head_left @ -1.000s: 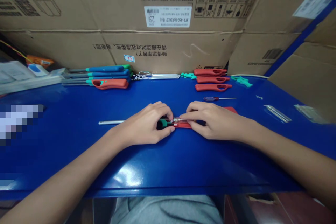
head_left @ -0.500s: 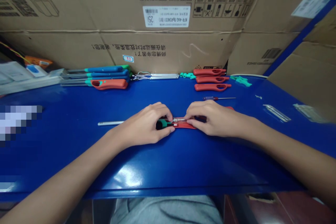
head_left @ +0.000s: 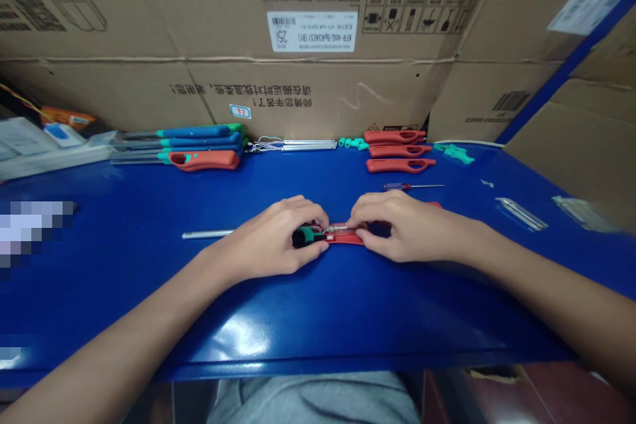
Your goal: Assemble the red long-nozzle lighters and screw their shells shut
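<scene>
Cardboard boxes (head_left: 308, 26) back a blue counter (head_left: 318, 318). At its middle, the left hand (head_left: 271, 242) pinches the lighter's (head_left: 342, 234) green end; the right hand (head_left: 405, 225) grips its red shell, pressed flat.

Red handle (head_left: 346, 238) mostly covered; pixelated patch (head_left: 30, 228) unreadable.

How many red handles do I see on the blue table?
5 red handles: three at back right, one at back left, one between left hand and right hand. More may be hidden.
</scene>
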### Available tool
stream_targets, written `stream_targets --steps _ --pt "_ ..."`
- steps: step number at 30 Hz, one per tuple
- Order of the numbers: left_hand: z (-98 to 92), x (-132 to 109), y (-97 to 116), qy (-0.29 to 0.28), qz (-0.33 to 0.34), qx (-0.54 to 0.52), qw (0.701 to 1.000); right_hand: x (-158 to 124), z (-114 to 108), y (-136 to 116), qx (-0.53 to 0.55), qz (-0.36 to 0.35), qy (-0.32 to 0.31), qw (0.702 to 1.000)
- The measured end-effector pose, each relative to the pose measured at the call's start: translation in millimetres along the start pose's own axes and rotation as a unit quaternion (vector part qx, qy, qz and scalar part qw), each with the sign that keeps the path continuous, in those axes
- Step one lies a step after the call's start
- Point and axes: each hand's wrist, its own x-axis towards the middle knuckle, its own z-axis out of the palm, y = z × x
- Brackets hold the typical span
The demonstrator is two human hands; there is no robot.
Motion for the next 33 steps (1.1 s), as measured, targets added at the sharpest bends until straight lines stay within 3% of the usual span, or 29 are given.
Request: stream_targets --steps 4,12,23,28,33 --pt "0.3 -1 -2 -0.001 0.001 -0.003 1.0 -2 -8 0 -0.005 -0.001 -0.026 1.0" --pt "0.3 0 -4 -0.008 0.027 -0.003 1.0 0 -9 8 -0.005 -0.012 -0.004 1.0" --pt "0.9 -2 -4 -0.006 0.002 0.003 1.0 0 -6 4 -0.021 0.009 -0.031 0.999" --pt "-16.3 -5 -6 -0.038 -0.046 0.039 0.997 1 -6 7 -0.03 0.014 -0.034 0.999" --pt "-40.9 -10 -25 -0.055 -0.12 -0.032 0.991 0 -8 7 -0.016 0.027 -0.037 0.999"
